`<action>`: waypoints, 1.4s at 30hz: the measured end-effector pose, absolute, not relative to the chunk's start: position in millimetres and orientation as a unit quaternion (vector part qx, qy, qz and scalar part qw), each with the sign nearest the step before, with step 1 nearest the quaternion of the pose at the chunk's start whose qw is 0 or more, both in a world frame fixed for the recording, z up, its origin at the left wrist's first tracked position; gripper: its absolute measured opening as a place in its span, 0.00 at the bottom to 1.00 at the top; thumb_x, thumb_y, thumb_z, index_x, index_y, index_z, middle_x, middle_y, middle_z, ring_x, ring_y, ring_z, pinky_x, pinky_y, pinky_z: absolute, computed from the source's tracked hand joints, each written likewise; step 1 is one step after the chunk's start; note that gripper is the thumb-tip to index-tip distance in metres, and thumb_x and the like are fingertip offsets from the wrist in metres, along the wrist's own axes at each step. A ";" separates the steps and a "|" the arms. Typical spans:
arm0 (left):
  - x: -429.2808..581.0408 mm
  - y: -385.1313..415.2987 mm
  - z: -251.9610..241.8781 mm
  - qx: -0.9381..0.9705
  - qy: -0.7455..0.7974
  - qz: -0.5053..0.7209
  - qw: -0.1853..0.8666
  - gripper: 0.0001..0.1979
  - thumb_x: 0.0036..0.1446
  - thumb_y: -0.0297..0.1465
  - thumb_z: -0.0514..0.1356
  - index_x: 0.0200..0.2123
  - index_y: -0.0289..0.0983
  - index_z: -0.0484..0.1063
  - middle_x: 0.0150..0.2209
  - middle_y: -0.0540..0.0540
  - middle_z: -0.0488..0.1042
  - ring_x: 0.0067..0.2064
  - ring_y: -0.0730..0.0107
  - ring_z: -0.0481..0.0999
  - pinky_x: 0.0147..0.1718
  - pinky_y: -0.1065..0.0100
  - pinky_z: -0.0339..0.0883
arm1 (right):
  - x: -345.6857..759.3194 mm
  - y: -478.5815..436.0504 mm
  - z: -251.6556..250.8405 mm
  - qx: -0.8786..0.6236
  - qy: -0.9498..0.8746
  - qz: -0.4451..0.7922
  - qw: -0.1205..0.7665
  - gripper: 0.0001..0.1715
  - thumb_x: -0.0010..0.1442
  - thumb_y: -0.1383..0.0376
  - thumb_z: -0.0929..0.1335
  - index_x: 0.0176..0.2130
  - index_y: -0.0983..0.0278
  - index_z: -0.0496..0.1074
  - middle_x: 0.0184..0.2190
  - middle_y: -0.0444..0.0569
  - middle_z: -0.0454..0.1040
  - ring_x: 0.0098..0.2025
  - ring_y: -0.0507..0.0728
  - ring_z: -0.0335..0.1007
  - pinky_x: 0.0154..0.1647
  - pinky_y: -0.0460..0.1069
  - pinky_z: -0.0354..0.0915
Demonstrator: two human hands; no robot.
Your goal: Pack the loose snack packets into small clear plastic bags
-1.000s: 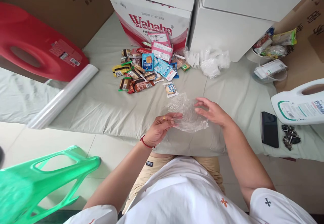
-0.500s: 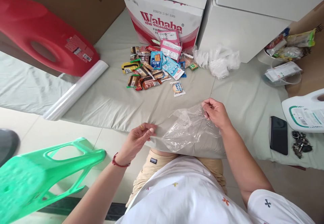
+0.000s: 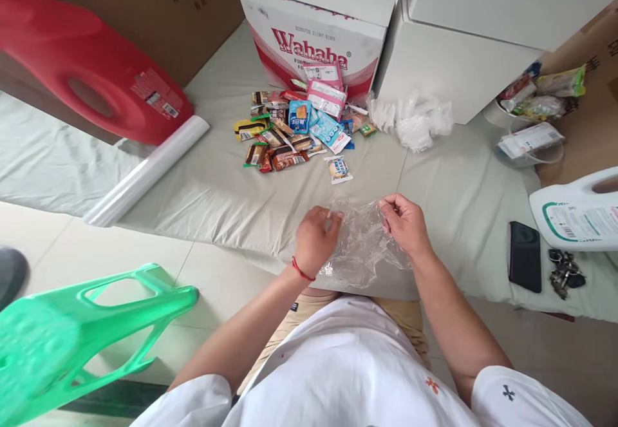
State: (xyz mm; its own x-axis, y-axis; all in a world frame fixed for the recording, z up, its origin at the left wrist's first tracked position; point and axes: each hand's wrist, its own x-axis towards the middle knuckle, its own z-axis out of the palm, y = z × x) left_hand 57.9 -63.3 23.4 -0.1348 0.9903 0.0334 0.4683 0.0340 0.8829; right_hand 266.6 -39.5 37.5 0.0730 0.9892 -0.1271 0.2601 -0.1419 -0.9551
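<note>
A crumpled clear plastic bag spreads between my two hands, near the front edge of the cloth-covered surface. My right hand pinches its upper right part between thumb and fingers. At the bag's upper left, my left hand has its fingers bent together on the film; the wrist wears a red cord. Just beyond my hands lies a single wrapped biscuit. Farther back, a pile of packaged snacks rests against a white and red carton.
Left are a roll of clear film, a red jug and a green stool. White crumpled plastic lies before white boxes. At right are a phone, keys, a white jug and clear tub.
My left hand has moved right and away from me, from beside the bag's left end onto its upper left part. My right hand keeps its pinch, nearly in place.
</note>
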 end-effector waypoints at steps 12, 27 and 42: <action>-0.1 -9.4 9.1 0.560 0.721 0.326 0.246 0.17 0.67 0.38 0.56 0.25 0.41 0.65 0.22 0.51 0.62 0.26 0.67 0.60 0.32 0.65 0.55 | 315.0 -56.8 -4.8 -0.695 -0.471 0.352 0.414 0.19 0.62 0.47 0.70 0.35 0.61 0.74 0.24 0.40 0.69 0.22 0.50 0.59 0.24 0.46 0.58; 28.5 -17.0 22.6 0.855 0.487 0.122 0.130 0.24 0.69 0.43 0.56 0.60 0.35 0.73 0.62 0.33 0.74 0.67 0.47 0.68 0.64 0.45 0.60 | 307.8 -51.3 4.5 -0.706 -0.524 0.287 0.381 0.20 0.64 0.48 0.67 0.35 0.62 0.74 0.25 0.42 0.71 0.25 0.51 0.61 0.31 0.48 0.61; -8.4 -20.2 -6.8 0.896 0.407 -0.029 0.174 0.64 0.49 0.69 0.57 0.77 0.37 0.44 0.78 0.33 0.39 0.78 0.35 0.40 0.70 0.32 0.19 | 348.2 -49.8 19.6 -0.686 -0.455 0.479 0.307 0.38 0.57 0.39 0.72 0.54 0.61 0.73 0.36 0.49 0.80 0.26 0.52 0.64 0.28 0.49 0.62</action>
